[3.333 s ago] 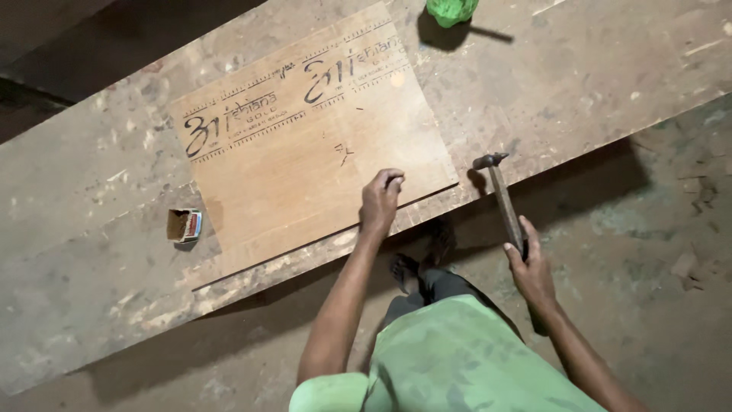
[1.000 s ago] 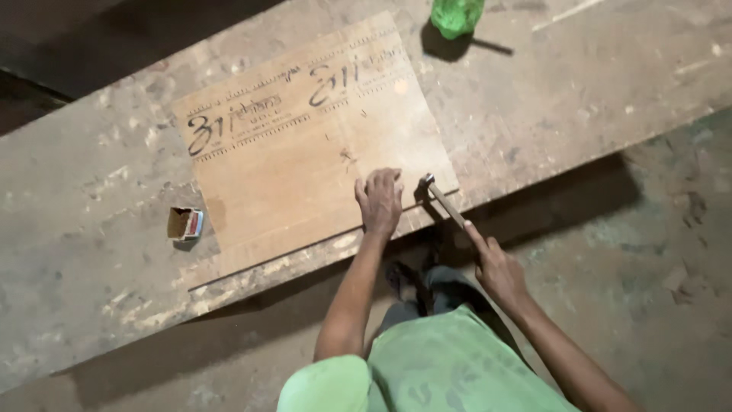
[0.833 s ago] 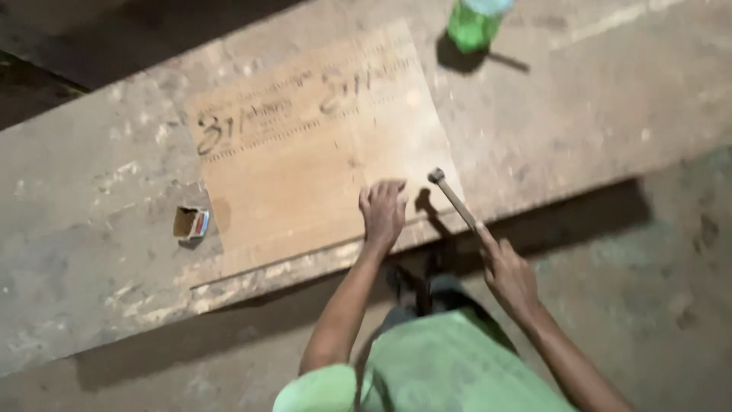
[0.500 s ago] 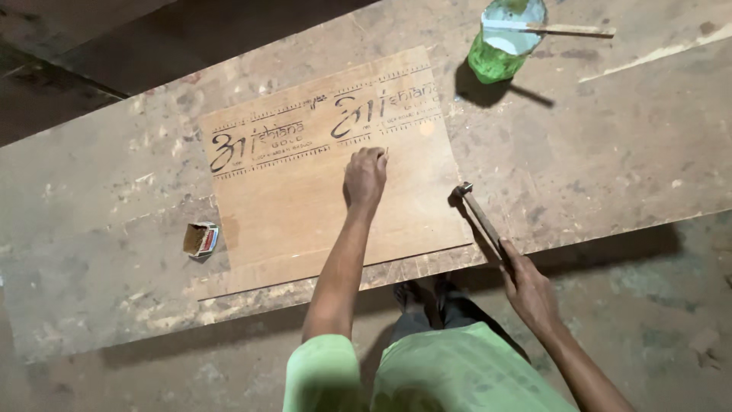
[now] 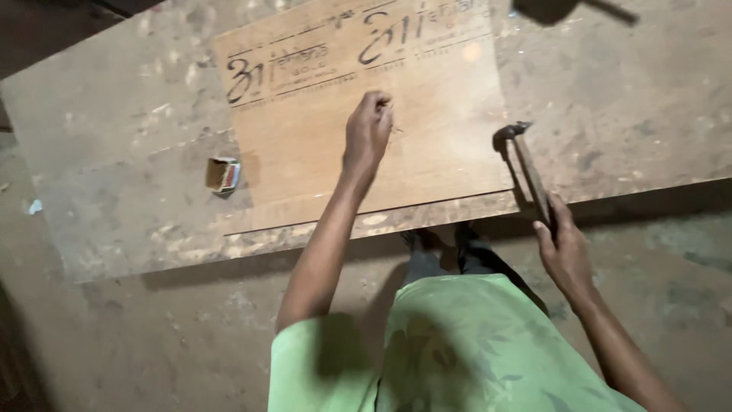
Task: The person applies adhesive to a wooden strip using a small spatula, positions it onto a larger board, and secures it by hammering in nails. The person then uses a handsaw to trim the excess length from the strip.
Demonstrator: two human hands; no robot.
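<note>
The right hand [image 5: 568,252] keeps its grip clenched on the hammer [image 5: 526,168], now drawn back off the plywood sheet [image 5: 366,160]. Beyond it, the left hand [image 5: 367,131] has slid up the sheet, fingers pinched as if steadying a nail; a fresh strike looks ready. A small box [image 5: 223,174] sits left on the bench [image 5: 114,198].

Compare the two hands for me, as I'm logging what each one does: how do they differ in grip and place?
The left hand is pinched at the fingertips over the plywood sheet, seemingly on a small nail too fine to confirm; the right hand is wrapped around the hammer handle. The left hand reaches far out over the sheet; the right hand hangs past the workbench edge. Both are bare.
</note>
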